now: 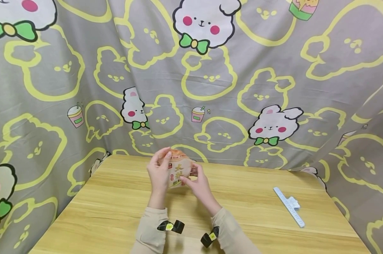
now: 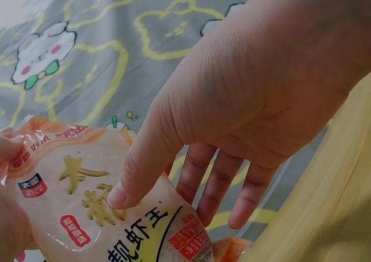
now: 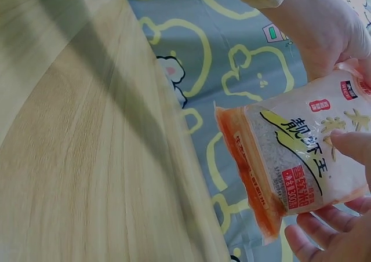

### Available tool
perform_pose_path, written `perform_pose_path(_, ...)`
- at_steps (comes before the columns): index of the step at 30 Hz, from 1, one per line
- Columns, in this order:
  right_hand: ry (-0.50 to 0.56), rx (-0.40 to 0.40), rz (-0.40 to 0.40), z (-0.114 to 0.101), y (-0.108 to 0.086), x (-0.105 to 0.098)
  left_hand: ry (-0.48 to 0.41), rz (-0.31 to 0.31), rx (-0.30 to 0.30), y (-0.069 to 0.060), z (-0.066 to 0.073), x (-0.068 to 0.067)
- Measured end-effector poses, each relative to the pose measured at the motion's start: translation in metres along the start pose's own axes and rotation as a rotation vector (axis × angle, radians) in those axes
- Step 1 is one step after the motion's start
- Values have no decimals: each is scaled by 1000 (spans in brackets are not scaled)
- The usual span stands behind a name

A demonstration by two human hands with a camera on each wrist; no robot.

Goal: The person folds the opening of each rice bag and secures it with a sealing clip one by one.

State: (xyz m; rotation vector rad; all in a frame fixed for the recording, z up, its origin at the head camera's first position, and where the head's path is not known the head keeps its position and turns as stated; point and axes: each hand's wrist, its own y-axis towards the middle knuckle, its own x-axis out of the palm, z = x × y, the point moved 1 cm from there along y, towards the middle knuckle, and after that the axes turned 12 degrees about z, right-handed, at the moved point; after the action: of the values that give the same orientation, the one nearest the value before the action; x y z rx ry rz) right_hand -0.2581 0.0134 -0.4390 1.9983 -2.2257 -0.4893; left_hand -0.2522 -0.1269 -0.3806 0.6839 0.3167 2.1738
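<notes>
Both hands hold a small clear-and-orange bag of rice (image 1: 180,167) above the table, its printed front facing the head camera. My left hand (image 1: 159,171) pinches the bag's upper left edge. On the lower right side, my right hand (image 1: 200,183) grips it, thumb on the printed front and fingers behind. The left wrist view shows the right thumb across the lettering of the rice bag (image 2: 87,175), with the left hand (image 2: 13,215) cut off at the edge. Grains show through a window near the bottom of the bag (image 3: 301,152) in the right wrist view.
A pale blue sealing clip with ruler marks (image 1: 288,206) lies on the right part of the wooden table (image 1: 115,204). A grey cartoon-print curtain (image 1: 166,77) hangs behind and along both sides. Small black cameras (image 1: 178,227) are strapped at both wrists.
</notes>
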Motion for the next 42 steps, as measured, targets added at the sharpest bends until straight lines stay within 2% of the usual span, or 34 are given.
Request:
perform_pose_path(13, -20, 10, 7, 5, -3, -15, -52, -19, -42, -8, -3, 10)
perform_pose_path(23, -28, 17, 0, 8, -4, -26, -64, -29, -38, -14, -6, 15)
perform_pose_path(33, -69, 9, 12, 10, -7, -36, -53, -54, -58, -21, -7, 21)
perform_pose_path(42, -76, 19, 20, 14, -9, -49, -80, -75, -83, -30, -11, 29)
